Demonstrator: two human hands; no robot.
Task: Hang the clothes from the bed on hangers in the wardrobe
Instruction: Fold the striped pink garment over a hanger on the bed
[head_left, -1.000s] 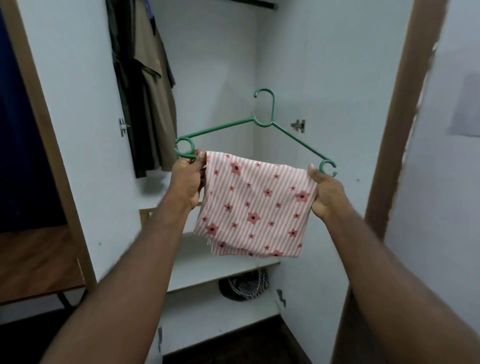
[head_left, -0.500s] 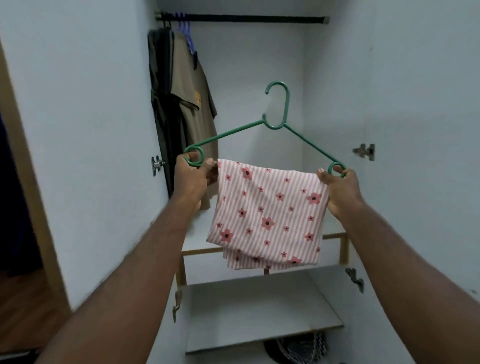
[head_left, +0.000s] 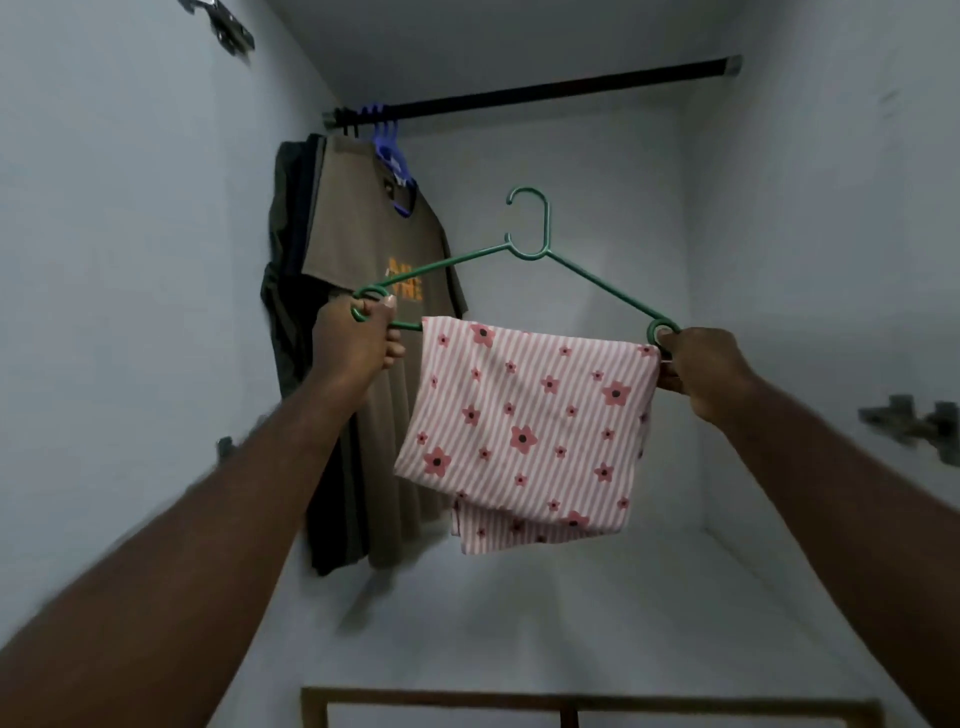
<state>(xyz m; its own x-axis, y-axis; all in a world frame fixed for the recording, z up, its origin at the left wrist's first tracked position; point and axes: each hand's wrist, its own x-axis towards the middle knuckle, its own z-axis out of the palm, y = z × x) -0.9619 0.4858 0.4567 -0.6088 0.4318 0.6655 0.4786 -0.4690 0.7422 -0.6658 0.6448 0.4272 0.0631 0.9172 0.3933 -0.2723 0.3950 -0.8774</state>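
Green hanger (head_left: 582, 283) carrying striped cloth (head_left: 524, 426) spans between gripping left hand (head_left: 356, 340) and right hand (head_left: 701, 369).

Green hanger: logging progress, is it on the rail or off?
Off: green hanger held below the black rail, hook touching nothing; left hand and right hand grip its ends.
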